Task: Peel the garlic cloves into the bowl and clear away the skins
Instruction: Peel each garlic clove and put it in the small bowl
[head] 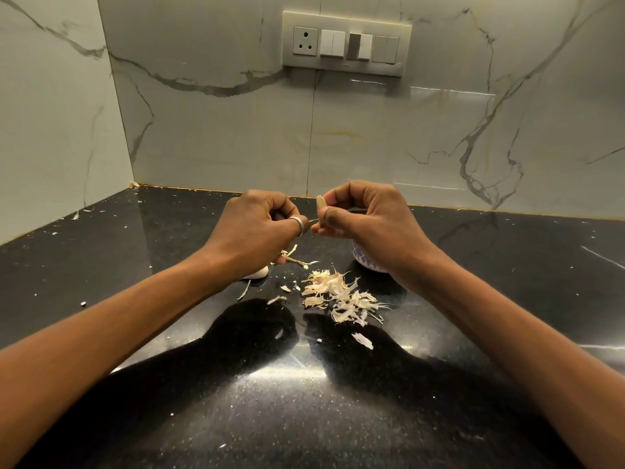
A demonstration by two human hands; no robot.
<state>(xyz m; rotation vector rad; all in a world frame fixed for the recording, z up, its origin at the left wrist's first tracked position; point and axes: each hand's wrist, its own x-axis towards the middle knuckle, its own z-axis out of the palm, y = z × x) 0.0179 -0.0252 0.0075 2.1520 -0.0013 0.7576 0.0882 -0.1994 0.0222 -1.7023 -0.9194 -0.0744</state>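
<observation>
2 hands work a pale garlic clove (320,203) above a glossy black stone counter (507,299).
the right hand (368,225) pinches the clove between curled thumb and fingers; the left hand (260,228), wearing a silver ring (299,222), has its fingers curled tight, pinching a thin strip of skin (314,220) that runs to the clove. a small white bowl with blue pattern (367,262) sits under the right wrist, mostly hidden. a heap of papery cream skins (338,297) lies near it; a whitish garlic piece (257,273) shows under the left wrist.
</observation>
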